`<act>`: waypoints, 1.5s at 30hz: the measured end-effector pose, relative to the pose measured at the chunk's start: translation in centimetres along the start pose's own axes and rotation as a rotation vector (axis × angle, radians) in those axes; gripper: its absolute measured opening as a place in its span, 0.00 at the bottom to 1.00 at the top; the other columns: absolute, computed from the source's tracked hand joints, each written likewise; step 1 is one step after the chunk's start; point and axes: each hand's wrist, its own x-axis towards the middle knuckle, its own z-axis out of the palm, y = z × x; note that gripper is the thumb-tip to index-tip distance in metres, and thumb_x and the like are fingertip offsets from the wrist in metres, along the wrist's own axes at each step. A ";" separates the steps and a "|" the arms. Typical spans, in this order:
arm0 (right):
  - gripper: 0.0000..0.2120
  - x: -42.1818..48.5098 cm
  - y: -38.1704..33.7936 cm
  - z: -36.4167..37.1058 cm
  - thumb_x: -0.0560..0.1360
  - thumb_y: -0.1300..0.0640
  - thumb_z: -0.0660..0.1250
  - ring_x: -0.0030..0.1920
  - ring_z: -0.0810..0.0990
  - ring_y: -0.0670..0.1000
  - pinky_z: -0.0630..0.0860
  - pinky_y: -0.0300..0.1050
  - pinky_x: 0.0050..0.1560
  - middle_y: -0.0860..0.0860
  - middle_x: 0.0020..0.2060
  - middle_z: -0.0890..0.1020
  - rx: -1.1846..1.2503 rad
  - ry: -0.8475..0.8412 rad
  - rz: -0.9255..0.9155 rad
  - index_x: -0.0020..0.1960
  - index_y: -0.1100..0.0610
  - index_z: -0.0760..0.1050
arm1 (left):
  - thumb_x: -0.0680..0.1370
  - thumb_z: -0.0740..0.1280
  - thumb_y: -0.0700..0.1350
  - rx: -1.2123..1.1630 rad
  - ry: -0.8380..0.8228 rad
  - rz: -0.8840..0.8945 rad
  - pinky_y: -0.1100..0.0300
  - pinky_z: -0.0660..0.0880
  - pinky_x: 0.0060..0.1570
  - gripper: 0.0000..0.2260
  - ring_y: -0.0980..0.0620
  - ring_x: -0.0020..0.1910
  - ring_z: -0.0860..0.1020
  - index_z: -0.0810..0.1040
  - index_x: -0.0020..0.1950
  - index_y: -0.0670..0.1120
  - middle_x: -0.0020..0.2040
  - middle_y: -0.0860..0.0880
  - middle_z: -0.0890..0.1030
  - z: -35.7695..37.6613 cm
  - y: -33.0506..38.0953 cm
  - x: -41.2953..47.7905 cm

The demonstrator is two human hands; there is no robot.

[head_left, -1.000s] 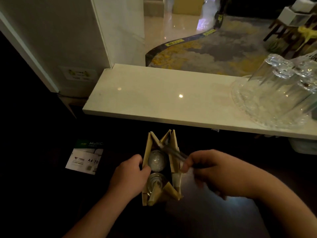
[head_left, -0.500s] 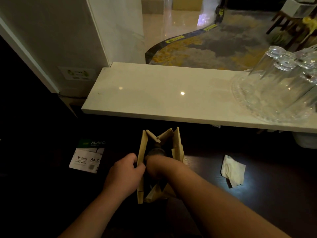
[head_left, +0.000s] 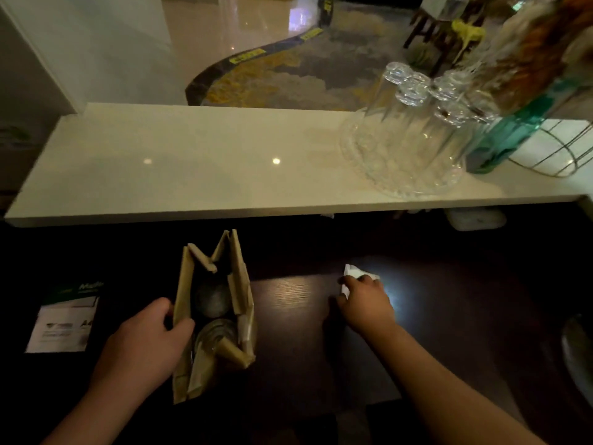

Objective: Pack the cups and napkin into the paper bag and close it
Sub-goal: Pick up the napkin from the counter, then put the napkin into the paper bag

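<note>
A brown paper bag (head_left: 184, 293) stands open on the dark wooden table. Two lidded cups sit inside it, one further back (head_left: 210, 298) and one nearer (head_left: 218, 332). My left hand (head_left: 147, 345) grips the bag's left wall, fingers hooked over its rim. To the right, a white napkin (head_left: 351, 273) lies on the table, mostly covered by my right hand (head_left: 364, 301), whose fingers close on it.
A white marble ledge (head_left: 192, 168) runs across above the table. On its right end stand a clear tray of upturned glasses (head_left: 407, 136), a teal vase (head_left: 500, 139) and a wire basket (head_left: 552, 149). A ream of A4 paper (head_left: 62, 326) lies at the left.
My right hand came out of the bag and moved right to the napkin. My left hand has stayed on the bag's left wall.
</note>
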 end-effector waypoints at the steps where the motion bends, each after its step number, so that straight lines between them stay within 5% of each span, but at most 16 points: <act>1: 0.21 0.5 1.3 1.1 0.76 0.45 0.62 0.62 0.72 0.60 0.73 0.52 0.54 0.56 0.62 0.77 -0.056 -0.075 0.056 0.69 0.45 0.74 | 0.79 0.69 0.54 0.005 -0.001 -0.001 0.48 0.80 0.41 0.10 0.46 0.35 0.80 0.79 0.41 0.51 0.36 0.45 0.82 0.1 0.1 0.0; 5: 0.22 1.5 2.7 4.0 0.77 0.43 0.61 0.63 0.69 0.61 0.73 0.54 0.57 0.57 0.64 0.73 -0.044 -0.183 0.118 0.70 0.44 0.72 | 0.78 0.70 0.53 0.029 0.028 0.000 0.50 0.79 0.39 0.11 0.46 0.33 0.79 0.78 0.39 0.50 0.34 0.46 0.81 0.5 0.2 0.2; 12: 0.22 1.0 1.1 2.9 0.74 0.51 0.64 0.59 0.76 0.60 0.76 0.52 0.55 0.58 0.61 0.77 0.108 -0.091 0.101 0.64 0.61 0.76 | 0.79 0.69 0.54 -0.020 0.018 0.008 0.52 0.76 0.36 0.11 0.48 0.33 0.80 0.79 0.40 0.51 0.34 0.48 0.82 0.2 0.0 0.2; 15: 0.23 -0.4 -2.8 -1.2 0.72 0.56 0.70 0.58 0.79 0.63 0.75 0.49 0.58 0.61 0.59 0.80 0.231 0.096 -0.184 0.65 0.63 0.77 | 0.80 0.69 0.54 -0.066 0.021 0.016 0.53 0.75 0.34 0.10 0.48 0.33 0.81 0.79 0.42 0.50 0.34 0.48 0.82 -0.1 -0.4 0.2; 19: 0.24 -6.3 -10.2 -8.3 0.75 0.51 0.69 0.68 0.73 0.51 0.67 0.41 0.67 0.50 0.67 0.78 0.253 0.248 -0.651 0.70 0.55 0.76 | 0.79 0.69 0.55 -0.119 -0.004 0.002 0.55 0.73 0.32 0.11 0.50 0.34 0.81 0.78 0.41 0.51 0.36 0.49 0.82 -0.2 -1.4 0.6; 23: 0.23 -9.6 -16.1 -10.3 0.76 0.43 0.60 0.69 0.72 0.50 0.69 0.45 0.69 0.47 0.67 0.79 -0.003 -0.028 -1.031 0.66 0.50 0.79 | 0.79 0.68 0.56 -0.158 0.006 0.029 0.54 0.74 0.34 0.09 0.51 0.37 0.80 0.80 0.45 0.53 0.38 0.51 0.82 -0.2 -2.3 0.7; 30: 0.16 -7.9 -22.4 -4.7 0.78 0.52 0.66 0.64 0.73 0.59 0.70 0.55 0.65 0.57 0.63 0.77 -0.750 -0.348 -0.937 0.63 0.57 0.78 | 0.81 0.67 0.54 -0.154 0.044 0.048 0.54 0.71 0.31 0.12 0.49 0.34 0.80 0.77 0.41 0.51 0.36 0.49 0.80 -0.1 -2.3 0.4; 35: 0.22 -7.9 -23.7 -4.4 0.79 0.54 0.66 0.67 0.72 0.61 0.69 0.58 0.66 0.59 0.68 0.74 -0.785 -0.493 -0.888 0.71 0.59 0.70 | 0.81 0.67 0.55 -0.140 0.030 0.060 0.55 0.70 0.31 0.12 0.51 0.32 0.77 0.75 0.41 0.52 0.36 0.50 0.79 -0.3 -1.9 -0.2; 37: 0.13 -8.0 -23.7 -5.7 0.76 0.57 0.69 0.55 0.79 0.57 0.77 0.55 0.55 0.54 0.53 0.80 -0.623 -0.445 -0.913 0.60 0.56 0.77 | 0.80 0.67 0.58 -0.143 -0.006 0.058 0.54 0.74 0.33 0.09 0.52 0.35 0.79 0.78 0.46 0.55 0.38 0.51 0.81 -0.7 -2.2 -0.4; 39: 0.03 -7.5 -23.6 -7.2 0.75 0.53 0.68 0.44 0.80 0.53 0.77 0.48 0.39 0.48 0.39 0.78 -0.366 -0.215 -0.984 0.47 0.51 0.78 | 0.78 0.68 0.62 -0.118 -0.077 0.029 0.54 0.78 0.36 0.11 0.53 0.39 0.80 0.80 0.49 0.56 0.42 0.53 0.82 -1.0 -2.6 -0.6; 42: 0.20 -5.3 -23.4 -7.9 0.74 0.46 0.67 0.53 0.77 0.53 0.78 0.49 0.48 0.50 0.52 0.78 -0.174 0.082 -1.009 0.63 0.51 0.74 | 0.74 0.70 0.61 -0.016 -0.185 0.006 0.51 0.83 0.48 0.12 0.51 0.44 0.82 0.82 0.47 0.54 0.45 0.54 0.83 -1.0 -2.8 -0.9; 44: 0.30 -4.0 -23.3 -7.8 0.73 0.45 0.70 0.59 0.75 0.56 0.76 0.53 0.57 0.52 0.59 0.77 -0.273 0.038 -0.910 0.71 0.53 0.67 | 0.75 0.71 0.57 0.011 -0.215 0.031 0.52 0.83 0.47 0.08 0.52 0.42 0.82 0.82 0.45 0.53 0.43 0.54 0.84 -0.7 -2.5 -1.0; 45: 0.27 -3.4 -23.1 -7.7 0.73 0.46 0.70 0.59 0.76 0.57 0.75 0.54 0.56 0.53 0.58 0.78 -0.324 0.008 -0.857 0.69 0.53 0.69 | 0.75 0.71 0.55 0.027 -0.204 0.051 0.54 0.82 0.43 0.07 0.54 0.40 0.82 0.82 0.44 0.53 0.41 0.54 0.84 -0.6 -2.3 -1.0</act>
